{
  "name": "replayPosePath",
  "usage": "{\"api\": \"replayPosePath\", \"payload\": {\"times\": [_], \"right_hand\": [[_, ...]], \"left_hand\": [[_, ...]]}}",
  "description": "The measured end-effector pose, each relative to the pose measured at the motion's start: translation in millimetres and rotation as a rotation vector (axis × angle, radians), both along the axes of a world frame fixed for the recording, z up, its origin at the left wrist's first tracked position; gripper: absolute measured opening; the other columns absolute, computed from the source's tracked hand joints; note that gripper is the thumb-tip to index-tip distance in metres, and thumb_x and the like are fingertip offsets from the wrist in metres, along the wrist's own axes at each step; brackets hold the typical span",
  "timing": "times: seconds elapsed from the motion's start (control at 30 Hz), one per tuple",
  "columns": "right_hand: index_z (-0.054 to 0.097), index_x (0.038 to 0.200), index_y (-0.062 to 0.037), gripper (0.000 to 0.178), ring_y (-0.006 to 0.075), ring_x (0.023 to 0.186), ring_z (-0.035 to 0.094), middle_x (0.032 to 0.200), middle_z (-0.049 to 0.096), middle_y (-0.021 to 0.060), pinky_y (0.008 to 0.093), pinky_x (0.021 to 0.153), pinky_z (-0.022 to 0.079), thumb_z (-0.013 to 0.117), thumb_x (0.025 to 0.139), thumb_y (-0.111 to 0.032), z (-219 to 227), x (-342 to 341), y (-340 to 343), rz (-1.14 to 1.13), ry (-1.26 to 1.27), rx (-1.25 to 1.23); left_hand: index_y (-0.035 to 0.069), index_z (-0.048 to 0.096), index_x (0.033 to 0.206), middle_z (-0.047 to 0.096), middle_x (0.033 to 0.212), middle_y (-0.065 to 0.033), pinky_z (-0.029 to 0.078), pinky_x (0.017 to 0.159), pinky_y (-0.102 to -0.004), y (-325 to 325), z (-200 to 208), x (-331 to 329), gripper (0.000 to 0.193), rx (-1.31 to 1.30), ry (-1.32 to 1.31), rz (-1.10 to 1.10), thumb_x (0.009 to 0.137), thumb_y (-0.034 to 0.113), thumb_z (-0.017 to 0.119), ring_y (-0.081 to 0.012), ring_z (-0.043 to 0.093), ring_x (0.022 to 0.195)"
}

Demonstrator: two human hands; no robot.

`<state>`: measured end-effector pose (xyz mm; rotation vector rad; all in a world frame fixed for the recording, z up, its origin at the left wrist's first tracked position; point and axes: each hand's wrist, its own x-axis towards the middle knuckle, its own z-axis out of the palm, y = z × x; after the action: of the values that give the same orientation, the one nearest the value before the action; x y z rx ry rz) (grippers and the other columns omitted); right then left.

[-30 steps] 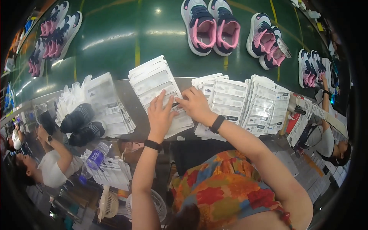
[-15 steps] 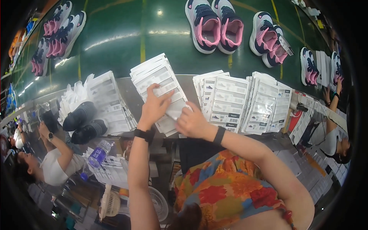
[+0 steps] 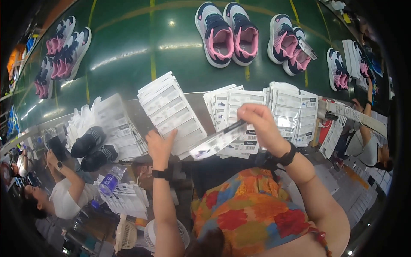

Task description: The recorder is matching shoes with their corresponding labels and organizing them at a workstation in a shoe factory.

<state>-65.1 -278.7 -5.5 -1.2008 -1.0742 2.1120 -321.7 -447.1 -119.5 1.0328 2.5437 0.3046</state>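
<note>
Right hand (image 3: 260,122): thumb and fingers pinched on a printed strip (image 3: 219,142) at its dark end. The strip slants down and leftward, between the hands, its free end over the near right corner of a stack of printed sheets (image 3: 173,109). Left hand (image 3: 160,145): loosely spread, nothing clamped, thumb over the stack's near left part, fingers by its left edge. The hands are well apart.

Handling, in my judgement: keep the pinch light and near the end so the strip does not crease; let the left hand steady the stack, since a drag from the free end could shift the top sheets (the pile is already fanned at its far end).

Hard to make out: the fingers behind the strip; whether its free end touches the stack or hangs above; whether it is one layer or more. Small print is blurred. The right hand and strip cover part of the sheet piles (image 3: 286,103) behind and right of them; glare whitens one pile. What lies under the left palm is hidden.
</note>
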Motion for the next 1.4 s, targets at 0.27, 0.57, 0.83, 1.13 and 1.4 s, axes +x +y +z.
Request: {"api": "replayPosePath", "payload": {"times": [0.27, 0.57, 0.83, 1.13, 1.4], "right_hand": [[0.064, 0.092, -0.0034, 0.044, 0.0151, 0.094, 0.044, 0.098, 0.047, 0.0059, 0.0274, 0.083, 0.038, 0.083, 0.075, -0.039, -116.8, 40.2, 171.0, -0.402, -0.384, 0.543], [0.039, 0.141, -0.0012, 0.085, 0.0253, 0.112, 0.053, 0.128, 0.050, 0.0209, 0.0361, 0.086, 0.051, 0.084, 0.075, -0.032, -62.2, -5.8, 137.5, -0.345, -0.466, 0.514], [0.052, 0.129, 0.0031, 0.044, 0.0120, 0.102, 0.060, 0.113, 0.066, 0.0078, 0.0297, 0.091, 0.049, 0.067, 0.090, -0.012, -46.4, -5.5, -44.8, 0.077, -0.047, 0.049], [0.053, 0.117, 0.0017, 0.050, 0.0165, 0.096, 0.066, 0.109, 0.067, 0.0097, 0.0299, 0.083, 0.055, 0.080, 0.076, -0.003, -9.5, 49.5, -33.6, -0.083, -0.191, 0.058], [0.053, 0.121, 0.0012, 0.046, 0.0128, 0.095, 0.063, 0.106, 0.066, 0.0097, 0.0281, 0.080, 0.053, 0.076, 0.083, -0.010, 4.2, 81.3, -59.7, -0.044, -0.043, 0.018]], "left_hand": [[-0.001, 0.057, 0.088, 0.058, 0.074, -0.0135, 0.048, 0.071, -0.0430, -16.9, -0.1, 4.2, 0.044, -0.020, -0.094, 0.153, 0.073, 0.031, 0.082, -0.0370, 0.058, 0.074], [-0.006, 0.061, 0.103, 0.069, 0.097, -0.0205, 0.050, 0.078, -0.0353, 4.5, 76.6, 42.9, 0.020, 0.241, -0.264, 0.230, 0.086, 0.005, 0.061, -0.0358, 0.064, 0.081], [-0.001, 0.053, 0.106, 0.043, 0.141, -0.0307, 0.040, 0.105, -0.0455, 37.0, 99.7, 116.3, 0.033, 0.449, -0.544, -0.346, 0.076, 0.003, 0.069, -0.0424, 0.048, 0.126], [-0.003, 0.064, 0.092, 0.068, 0.080, -0.0011, 0.042, 0.063, -0.0174, 35.5, 87.3, 80.6, 0.016, 0.236, -1.392, 0.147, 0.095, 0.013, 0.064, -0.0022, 0.055, 0.068], [-0.005, 0.060, 0.111, 0.068, 0.106, -0.0113, 0.052, 0.080, -0.0261, 13.4, 110.2, 98.1, 0.021, 0.401, -1.159, 0.011, 0.095, 0.009, 0.062, -0.0112, 0.064, 0.092]]}}
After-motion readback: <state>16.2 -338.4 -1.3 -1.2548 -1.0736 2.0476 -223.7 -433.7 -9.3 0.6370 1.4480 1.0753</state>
